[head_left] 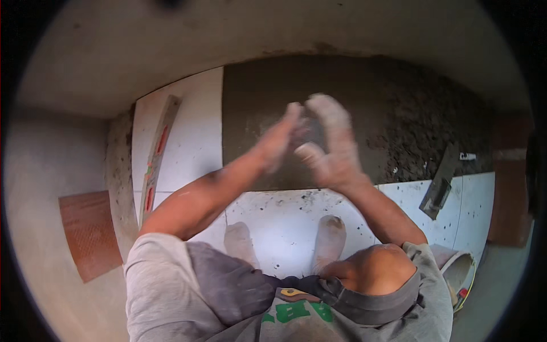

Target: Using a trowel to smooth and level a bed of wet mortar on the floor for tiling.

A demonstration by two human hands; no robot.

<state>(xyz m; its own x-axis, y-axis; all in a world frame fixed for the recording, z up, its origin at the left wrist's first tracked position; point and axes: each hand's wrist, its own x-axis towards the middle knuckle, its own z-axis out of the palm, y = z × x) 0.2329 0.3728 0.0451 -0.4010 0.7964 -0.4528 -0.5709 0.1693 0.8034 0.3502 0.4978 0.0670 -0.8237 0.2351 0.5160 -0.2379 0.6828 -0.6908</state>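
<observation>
My left hand (277,139) is raised above a bed of wet grey mortar (250,114), its fingers stretched out and blurred by motion. Facing it, my right hand (335,142) has its thumb spread from the fingers, which are coated with pale dust. A small gap separates the two hands, and I see no tool in either. Below them the mortar is smooth at the left and middle, turning to rough lumps (427,114) on the right. White tiles (199,125) border the mortar on the left and along its near side.
A spirit level (158,151) lies on the left tiles. At the right, a steel trowel (439,185) lies across the tile edge, with a bucket (456,271) nearer me. My feet (329,236) are on white tile. A brown tile (91,233) is far left; walls surround the floor.
</observation>
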